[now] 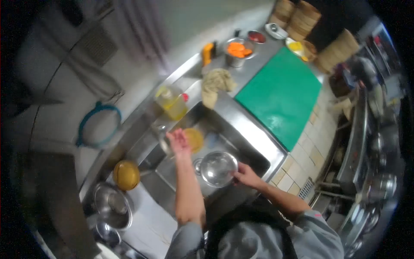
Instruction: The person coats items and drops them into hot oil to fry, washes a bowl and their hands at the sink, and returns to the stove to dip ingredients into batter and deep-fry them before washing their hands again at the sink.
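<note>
My right hand [246, 175] grips the rim of a shiny round metal bowl [218, 169], held over the stainless steel sink [161, 172]. My left hand [179, 141] reaches across the sink's far left side, blurred, its fingers apart and nothing seen in them. Right by its fingers is the metal faucet [161, 129], which it overlaps in this view. A yellowish round container [195, 140] shows in the sink just beside the left hand. Behind the hand, on the sink's back ledge, stands a clear bottle of yellow liquid [172, 102].
A green cutting board [282, 97] lies right of the sink, near a crumpled cloth [216, 84]. Orange pieces fill a metal pot [236, 52] behind it. Bamboo steamers [302, 19] stack farther back. At left are a yellowish bowl [126, 175] and metal bowls [113, 203].
</note>
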The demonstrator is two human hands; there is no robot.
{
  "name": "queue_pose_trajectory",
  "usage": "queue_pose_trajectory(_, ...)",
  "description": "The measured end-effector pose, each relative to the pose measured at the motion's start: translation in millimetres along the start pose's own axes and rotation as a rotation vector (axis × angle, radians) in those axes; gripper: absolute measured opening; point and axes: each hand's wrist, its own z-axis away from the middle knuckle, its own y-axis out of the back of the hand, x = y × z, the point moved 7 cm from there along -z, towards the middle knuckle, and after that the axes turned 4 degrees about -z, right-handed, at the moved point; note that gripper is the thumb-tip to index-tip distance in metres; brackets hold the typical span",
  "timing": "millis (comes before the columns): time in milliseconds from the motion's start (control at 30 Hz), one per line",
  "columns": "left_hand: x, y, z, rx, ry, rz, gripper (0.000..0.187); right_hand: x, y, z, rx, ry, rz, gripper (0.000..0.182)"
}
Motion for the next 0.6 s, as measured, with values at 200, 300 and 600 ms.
queue_pose_trajectory(200,61,-72,79,0.333,-0.802,-0.969,0.036,-2,-5,-10,-0.045,0.006,-0.014,0.037)
queue_pose_trajectory(300,70,-78,66,0.174,-0.693,-1.106,0.034,16,-3,-15,-0.058,-0.008,-0.06,0.04)
queue_pose_trajectory(600,74,-81,31,0.114,0.058,-0.75,0.056,13,-5,-8,-0.011,0.091,0.04,0.044)
